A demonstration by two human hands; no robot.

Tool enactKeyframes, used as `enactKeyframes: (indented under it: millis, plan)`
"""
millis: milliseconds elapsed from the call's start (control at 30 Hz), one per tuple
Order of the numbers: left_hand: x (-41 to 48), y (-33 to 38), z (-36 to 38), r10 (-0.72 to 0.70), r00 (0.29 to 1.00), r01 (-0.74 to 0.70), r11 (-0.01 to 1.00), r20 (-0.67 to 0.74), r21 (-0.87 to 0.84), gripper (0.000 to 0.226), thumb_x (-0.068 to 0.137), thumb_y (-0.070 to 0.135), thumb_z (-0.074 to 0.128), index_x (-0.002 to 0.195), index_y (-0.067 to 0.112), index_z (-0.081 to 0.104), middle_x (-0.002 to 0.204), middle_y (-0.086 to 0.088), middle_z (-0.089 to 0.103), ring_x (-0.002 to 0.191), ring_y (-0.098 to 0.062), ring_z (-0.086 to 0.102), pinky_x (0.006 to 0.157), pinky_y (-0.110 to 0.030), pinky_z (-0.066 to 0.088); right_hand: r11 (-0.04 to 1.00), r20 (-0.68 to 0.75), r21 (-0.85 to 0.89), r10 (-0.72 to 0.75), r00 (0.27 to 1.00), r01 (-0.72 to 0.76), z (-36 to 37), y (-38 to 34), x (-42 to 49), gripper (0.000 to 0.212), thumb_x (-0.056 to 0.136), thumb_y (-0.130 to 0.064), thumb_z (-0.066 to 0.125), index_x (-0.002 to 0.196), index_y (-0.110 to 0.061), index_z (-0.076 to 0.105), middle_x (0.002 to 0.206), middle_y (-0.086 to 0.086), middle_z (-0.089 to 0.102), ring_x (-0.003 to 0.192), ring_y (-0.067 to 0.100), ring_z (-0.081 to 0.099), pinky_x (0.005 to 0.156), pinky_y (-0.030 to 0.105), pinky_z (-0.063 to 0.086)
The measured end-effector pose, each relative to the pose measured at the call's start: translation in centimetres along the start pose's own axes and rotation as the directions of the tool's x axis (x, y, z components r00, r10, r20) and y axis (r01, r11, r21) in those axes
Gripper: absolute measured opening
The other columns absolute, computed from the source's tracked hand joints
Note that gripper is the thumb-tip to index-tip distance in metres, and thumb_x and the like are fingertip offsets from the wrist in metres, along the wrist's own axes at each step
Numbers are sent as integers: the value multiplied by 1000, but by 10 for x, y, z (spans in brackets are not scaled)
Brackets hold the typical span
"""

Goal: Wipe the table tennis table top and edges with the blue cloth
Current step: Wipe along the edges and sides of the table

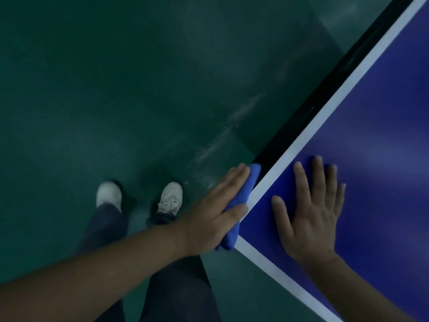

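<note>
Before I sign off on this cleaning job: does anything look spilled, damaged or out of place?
Only the dark green floor: a pale dusty streak with white specks runs beside the blue table tennis table top. The table and its white border line look intact.

Bench [383, 135] top: smooth blue board with a soft satin sheen. The stripe [325, 110] along its rim is flat white paint; the side edge [308, 112] is black and dull. Cloth [251, 180] against that edge: soft, matt blue fabric, bunched. Floor [116, 89] beside the bench: smooth green with a faint gloss and a dusty scuff streak.
</note>
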State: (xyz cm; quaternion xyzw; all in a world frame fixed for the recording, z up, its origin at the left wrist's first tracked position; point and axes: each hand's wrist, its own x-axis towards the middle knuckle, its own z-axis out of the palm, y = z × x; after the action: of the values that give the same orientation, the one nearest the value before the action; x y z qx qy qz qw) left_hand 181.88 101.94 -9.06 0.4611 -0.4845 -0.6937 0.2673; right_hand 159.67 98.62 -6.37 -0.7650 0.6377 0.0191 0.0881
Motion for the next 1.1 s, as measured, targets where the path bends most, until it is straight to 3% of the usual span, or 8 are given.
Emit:
enactKeyframes:
  millis: [267,400,567,667,800,867,967,1100]
  plan:
    - [154,62,-9,70,995,-68,997,-67,38,60,105,16,45,158,9,18,167,-6,13,153,-14,12,125,-34,9,999,19,-6,43,999,-43,-2,-5,3,72,99,-67,26,158,-27,23,168,3,11,156,29,2,123,56,2]
    - [90,34,-10,113,993,-113,992,-14,51,63,105,19,46,159,19,13,168,3,8,153,-7,5,125,-33,6,955,5,27,296,955,-296,0,-20,14,74,97,-72,18,160,-33,14,169,-7,3,156,21,-4,125,51,1]
    - [6,2,-7,66,996,-73,990,61,122,65,98,47,32,152,44,-5,163,26,-11,149,6,-8,119,-14,-1,919,-15,34,394,919,-394,-2,-32,16,76,95,-71,27,159,-32,15,170,0,3,156,24,-5,125,48,0]
    - [51,22,-7,76,997,-80,985,31,154,70,101,37,41,157,29,1,167,8,-4,152,-4,-4,123,-22,3,880,-57,149,463,885,-451,-6,-35,25,70,93,-59,39,152,-23,40,164,6,24,153,30,15,122,49,12]
    - [144,57,-15,95,995,-93,989,-5,117,66,103,17,50,157,7,14,166,-13,8,154,-24,6,124,-34,7,884,-181,145,465,867,-444,-19,-19,60,44,96,-44,44,121,-12,59,127,16,51,116,34,45,102,44,33]
    - [153,64,-16,117,993,-113,987,-33,111,62,104,21,44,156,4,16,166,-14,9,154,-25,7,125,-37,6,846,-187,158,531,826,-509,-20,-10,83,43,99,-44,41,127,-14,55,134,15,47,123,35,41,105,38,27]
    - [99,36,-18,224,973,-229,961,51,157,62,103,26,30,156,1,9,167,-12,2,155,-22,-1,126,-41,4,766,-99,134,641,761,-628,-12,-8,101,57,103,-48,31,157,-29,28,166,6,17,152,31,12,122,44,8]
    - [11,-4,-23,186,961,-224,958,204,182,67,102,38,26,156,19,-10,167,2,-17,154,-15,-11,125,-33,0,764,-93,156,642,761,-626,-8,-4,96,63,100,-56,25,159,-33,21,169,-1,9,155,26,2,125,50,3]
